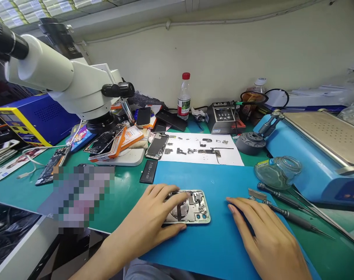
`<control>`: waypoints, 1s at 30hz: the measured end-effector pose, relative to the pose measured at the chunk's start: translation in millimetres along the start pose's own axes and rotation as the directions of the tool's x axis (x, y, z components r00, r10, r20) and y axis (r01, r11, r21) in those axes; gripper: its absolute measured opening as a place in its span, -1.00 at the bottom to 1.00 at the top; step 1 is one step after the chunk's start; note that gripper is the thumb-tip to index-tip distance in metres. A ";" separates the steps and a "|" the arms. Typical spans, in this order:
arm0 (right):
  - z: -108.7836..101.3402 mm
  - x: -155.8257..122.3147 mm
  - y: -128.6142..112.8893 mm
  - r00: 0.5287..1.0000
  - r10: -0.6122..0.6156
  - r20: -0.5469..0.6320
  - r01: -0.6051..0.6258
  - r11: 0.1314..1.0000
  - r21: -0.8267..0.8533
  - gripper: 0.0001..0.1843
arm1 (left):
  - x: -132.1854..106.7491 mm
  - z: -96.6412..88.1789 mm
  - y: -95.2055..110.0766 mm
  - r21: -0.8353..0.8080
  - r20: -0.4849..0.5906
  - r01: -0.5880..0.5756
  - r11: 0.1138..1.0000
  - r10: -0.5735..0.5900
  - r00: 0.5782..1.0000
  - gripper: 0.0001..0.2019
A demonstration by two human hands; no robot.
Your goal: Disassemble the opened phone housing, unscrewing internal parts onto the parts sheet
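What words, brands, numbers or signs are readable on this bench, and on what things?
"SZ", then unclear letters: black tube by the microscope.
Battery: pale marks, too small to read.
Bottle: label too small to read.
Blue box: print too blurred to read.
Orange-white box: print too blurred to read.
Black unit: panel marks too small to read.
Phone shell: none that I can make out.

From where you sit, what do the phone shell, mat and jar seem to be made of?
Phone shell: probably metal, going by its smooth pale rim and silvery inside.
Mat: perhaps rubber or silicone; it looks flat, even blue and softly matte.
Jar: likely glass, though clear plastic is possible; it is glossy and see-through with bright highlights.
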State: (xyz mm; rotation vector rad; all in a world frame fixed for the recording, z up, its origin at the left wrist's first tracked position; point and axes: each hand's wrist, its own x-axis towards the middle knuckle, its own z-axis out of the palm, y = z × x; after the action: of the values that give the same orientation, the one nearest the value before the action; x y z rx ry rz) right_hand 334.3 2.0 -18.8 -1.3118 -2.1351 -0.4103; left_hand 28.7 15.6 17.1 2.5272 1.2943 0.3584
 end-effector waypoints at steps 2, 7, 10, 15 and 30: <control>0.4 -0.2 0.5 1.000 0.003 -0.008 -0.003 1.000 0.001 -0.65 | 2.2 -1.5 -3.0 -0.017 0.007 -0.007 1.000 0.007 1.000 -0.40; 0.4 0.7 0.8 0.999 0.021 -0.029 -0.021 1.000 0.009 -0.64 | 4.2 -1.5 -5.4 0.002 0.010 -0.027 1.000 0.027 1.000 -0.45; -0.1 1.1 0.2 0.999 0.038 -0.033 -0.037 0.999 0.011 -0.65 | 0.9 -1.2 -4.0 -0.007 -0.001 0.005 1.000 -0.005 1.000 -0.34; -0.2 0.4 0.1 0.998 0.061 -0.017 -0.060 0.998 0.037 -0.67 | -9.2 -10.1 -8.0 -0.053 0.007 0.055 0.997 -0.054 0.998 -0.18; 1.9 -0.2 2.9 0.998 0.069 0.004 -0.069 0.996 0.048 -0.63 | -17.3 -21.1 -29.3 -0.207 -0.013 0.103 0.973 -0.108 0.994 -0.29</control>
State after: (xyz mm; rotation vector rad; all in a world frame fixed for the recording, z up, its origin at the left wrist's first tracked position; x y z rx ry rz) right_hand 336.3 4.2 -20.6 -1.3553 -2.0824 -0.3271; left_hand -10.3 20.7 24.8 2.2792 1.3202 0.4748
